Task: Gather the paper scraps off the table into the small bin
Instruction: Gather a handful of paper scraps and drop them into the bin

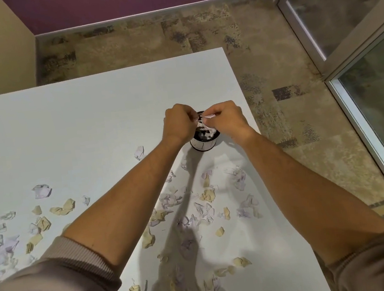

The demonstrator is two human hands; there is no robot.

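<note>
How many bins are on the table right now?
1. The bin stands near the table's far right corner, partly covered by the left hand and right hand, which hold a scrap above it.

The small bin (204, 142) stands on the worktop (76, 125), toward its far right part. Both hands meet directly above the bin's mouth, the left hand (179, 123) on its left side and the right hand (227, 117) on its right, pinching a paper scrap (205, 121) between them. More paper scraps (193, 207) lie scattered on the worktop nearer the person, spreading leftward to the edge. One scrap (139, 152) lies just left of the bin.
</note>
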